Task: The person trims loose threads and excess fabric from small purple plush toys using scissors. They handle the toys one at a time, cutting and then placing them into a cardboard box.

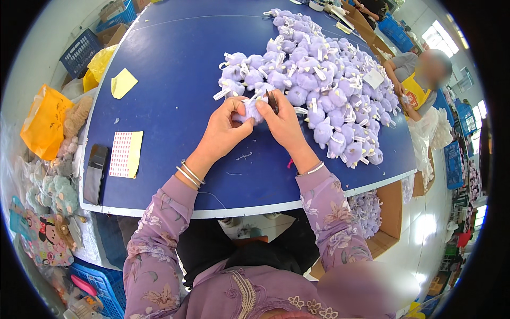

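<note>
Above the blue table (175,64), both my hands meet around a small lilac plush toy (248,110). My left hand (222,128) is closed on it, thumb and fingers pinching its left side. Against its right side presses the thumb of my right hand (286,123), which also grips small dark thread snips (272,100); their handles are mostly hidden by the fingers. Just beyond my hands spreads a big pile of similar lilac plush toys (305,80), many with white tags or ribbon loops.
On the left of the table lie a black phone (96,173), a sticker sheet (125,154) and a yellow paper (123,83). A cardboard box (390,212) of lilac toys stands below the right edge. Another person (419,85) sits at the right.
</note>
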`<state>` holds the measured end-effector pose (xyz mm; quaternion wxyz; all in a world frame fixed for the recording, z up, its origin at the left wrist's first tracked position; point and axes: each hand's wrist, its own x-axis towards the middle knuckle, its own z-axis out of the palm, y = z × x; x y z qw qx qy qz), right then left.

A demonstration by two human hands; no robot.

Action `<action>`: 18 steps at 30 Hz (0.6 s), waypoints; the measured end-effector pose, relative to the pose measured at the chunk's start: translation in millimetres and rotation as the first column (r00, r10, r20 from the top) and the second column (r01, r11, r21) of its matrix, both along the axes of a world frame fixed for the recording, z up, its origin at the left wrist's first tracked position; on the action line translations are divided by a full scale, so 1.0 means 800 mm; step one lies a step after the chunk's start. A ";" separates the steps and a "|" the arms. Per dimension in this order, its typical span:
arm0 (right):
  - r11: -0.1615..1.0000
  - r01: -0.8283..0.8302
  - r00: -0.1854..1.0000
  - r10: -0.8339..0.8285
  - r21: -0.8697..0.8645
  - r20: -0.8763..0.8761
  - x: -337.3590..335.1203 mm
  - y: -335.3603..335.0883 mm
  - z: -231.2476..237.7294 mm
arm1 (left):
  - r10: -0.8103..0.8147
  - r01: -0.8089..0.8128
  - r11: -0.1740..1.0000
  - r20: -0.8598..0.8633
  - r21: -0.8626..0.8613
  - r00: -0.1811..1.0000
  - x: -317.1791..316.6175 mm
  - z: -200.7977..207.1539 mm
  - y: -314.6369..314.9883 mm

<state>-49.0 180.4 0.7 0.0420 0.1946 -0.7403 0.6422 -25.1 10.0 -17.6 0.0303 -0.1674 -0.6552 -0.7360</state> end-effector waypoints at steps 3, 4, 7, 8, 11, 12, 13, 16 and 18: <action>1.000 -0.003 0.991 0.005 -0.016 0.135 -0.007 0.005 -0.006 | -0.037 0.037 0.999 0.057 0.000 0.998 0.005 0.008 0.000; 0.997 -0.024 0.962 0.044 -0.077 0.271 -0.005 0.008 -0.004 | -0.067 0.065 0.998 0.085 0.022 0.994 0.005 0.009 -0.001; 0.972 -0.031 0.928 0.114 -0.234 0.354 -0.004 0.005 -0.002 | -0.104 0.096 0.993 0.121 0.074 0.987 0.004 0.008 -0.003; 0.967 -0.029 0.923 0.122 -0.252 0.364 -0.003 0.004 -0.002 | -0.109 0.098 0.991 0.126 0.089 0.986 0.003 0.007 -0.004; 0.954 -0.024 0.914 0.143 -0.300 0.381 -0.002 0.002 -0.002 | -0.109 0.092 0.989 0.156 0.113 0.982 0.002 0.008 -0.006; 0.950 -0.025 0.914 0.148 -0.311 0.378 -0.002 0.003 -0.004 | -0.109 0.093 0.990 0.155 0.107 0.982 0.001 0.008 -0.006; 0.946 -0.025 0.914 0.152 -0.323 0.375 -0.003 0.003 -0.005 | -0.109 0.094 0.990 0.154 0.102 0.982 0.001 0.008 -0.006; 0.947 -0.010 0.917 0.137 -0.322 0.374 -0.003 0.002 -0.005 | -0.095 0.083 0.992 0.144 0.090 0.985 0.004 0.015 -0.006; 0.942 -0.015 0.917 0.147 -0.335 0.370 -0.002 0.001 -0.006 | -0.101 0.084 0.990 0.150 0.112 0.984 0.005 0.016 -0.006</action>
